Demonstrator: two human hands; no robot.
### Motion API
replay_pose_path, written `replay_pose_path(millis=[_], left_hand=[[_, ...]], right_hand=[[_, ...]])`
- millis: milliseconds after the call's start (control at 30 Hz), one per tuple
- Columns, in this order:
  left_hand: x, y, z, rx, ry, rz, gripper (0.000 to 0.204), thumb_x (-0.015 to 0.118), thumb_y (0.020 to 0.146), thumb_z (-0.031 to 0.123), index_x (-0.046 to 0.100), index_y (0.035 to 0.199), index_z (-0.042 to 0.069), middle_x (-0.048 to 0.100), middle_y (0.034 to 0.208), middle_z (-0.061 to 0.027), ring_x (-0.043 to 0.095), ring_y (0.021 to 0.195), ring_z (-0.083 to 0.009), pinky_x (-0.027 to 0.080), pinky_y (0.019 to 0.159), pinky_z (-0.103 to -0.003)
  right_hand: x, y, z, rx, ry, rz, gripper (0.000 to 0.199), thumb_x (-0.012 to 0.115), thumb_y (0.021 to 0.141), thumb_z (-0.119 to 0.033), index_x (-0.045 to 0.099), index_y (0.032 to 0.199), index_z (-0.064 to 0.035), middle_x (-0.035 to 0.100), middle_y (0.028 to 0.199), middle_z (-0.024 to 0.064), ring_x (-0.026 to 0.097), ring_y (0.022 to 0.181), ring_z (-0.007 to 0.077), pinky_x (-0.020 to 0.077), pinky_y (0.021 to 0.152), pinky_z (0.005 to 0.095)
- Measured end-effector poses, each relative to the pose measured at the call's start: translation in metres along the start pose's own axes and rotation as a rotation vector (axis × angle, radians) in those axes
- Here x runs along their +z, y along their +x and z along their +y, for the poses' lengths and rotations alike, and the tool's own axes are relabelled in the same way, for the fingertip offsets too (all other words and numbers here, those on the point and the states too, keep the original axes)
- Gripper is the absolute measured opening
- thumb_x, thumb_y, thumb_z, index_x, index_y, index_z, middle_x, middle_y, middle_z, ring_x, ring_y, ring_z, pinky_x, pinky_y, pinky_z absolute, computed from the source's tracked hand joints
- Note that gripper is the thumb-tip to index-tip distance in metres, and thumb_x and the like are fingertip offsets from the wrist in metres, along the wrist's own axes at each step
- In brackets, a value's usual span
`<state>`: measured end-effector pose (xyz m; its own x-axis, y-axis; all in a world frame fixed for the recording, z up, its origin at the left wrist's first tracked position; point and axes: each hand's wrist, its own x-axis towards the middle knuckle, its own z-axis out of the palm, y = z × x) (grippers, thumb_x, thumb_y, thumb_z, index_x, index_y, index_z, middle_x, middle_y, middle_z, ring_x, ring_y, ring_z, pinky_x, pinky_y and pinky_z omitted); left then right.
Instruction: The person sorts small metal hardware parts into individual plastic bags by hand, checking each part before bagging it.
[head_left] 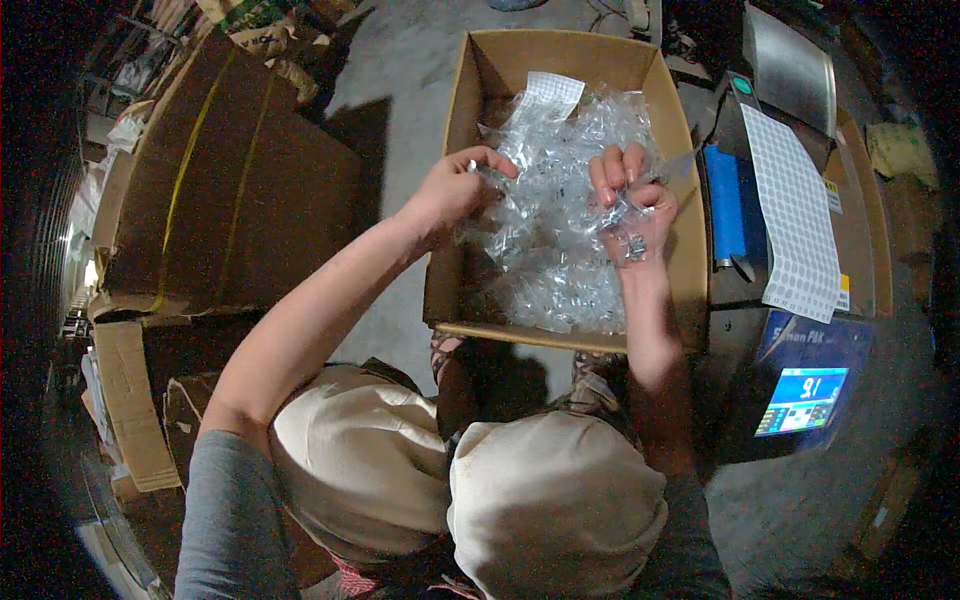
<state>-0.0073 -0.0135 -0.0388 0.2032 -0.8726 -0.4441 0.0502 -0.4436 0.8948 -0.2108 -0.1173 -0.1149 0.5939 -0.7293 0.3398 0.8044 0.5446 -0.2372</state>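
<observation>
Below me stands an open cardboard box (440, 285) heaped with small clear plastic bags (560, 290), some showing little dark or metallic parts inside. Over its right half, my right hand (640, 200) is turned palm up with curled fingers around a clear plastic bag of small metal parts (632, 240). My left hand (460, 190) is closed at the box's left side, its fingers pinching clear plastic among the bags; how much of that bag it holds is partly hidden. A white sheet of printed labels (555, 92) lies on the far part of the heap.
To the right, a long white label sheet (790, 200) hangs over a dark machine with a blue roller (726, 205). Nearer stands a unit with a lit display (802, 400). A large brown carton (250, 180) with yellow straps fills the left, with more cardboard (135, 405) below it.
</observation>
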Motion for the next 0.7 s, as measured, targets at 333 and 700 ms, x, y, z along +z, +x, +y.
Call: replay_pose_path(millis=[333,700], left_hand=[[0.021,-0.016,0.005,-0.200,-0.153,-0.242,0.052,0.051,0.085,0.002,0.051,0.136,0.011,0.064,0.102,-0.0095,0.066,0.069,-0.0162,0.059,0.062,-0.027],[0.050,-0.022,0.001,-0.199,-0.367,-0.150,0.038,0.071,0.084,0.011,0.051,0.117,0.010,0.062,0.101,-0.0113,0.066,0.093,-0.0268,0.060,0.072,-0.048]], right_hand=[[0.008,-0.002,0.009,0.055,-0.051,0.029,0.021,0.053,0.056,-0.007,0.041,0.074,-0.0059,0.040,0.073,0.0082,0.041,0.066,0.0204,0.0416,0.058,0.0285],[0.014,-0.004,0.028,0.126,-0.589,0.162,0.032,0.054,0.067,-0.006,0.063,0.096,0.0026,0.066,0.095,0.0122,0.060,0.082,0.0204,0.0488,0.076,0.0323]])
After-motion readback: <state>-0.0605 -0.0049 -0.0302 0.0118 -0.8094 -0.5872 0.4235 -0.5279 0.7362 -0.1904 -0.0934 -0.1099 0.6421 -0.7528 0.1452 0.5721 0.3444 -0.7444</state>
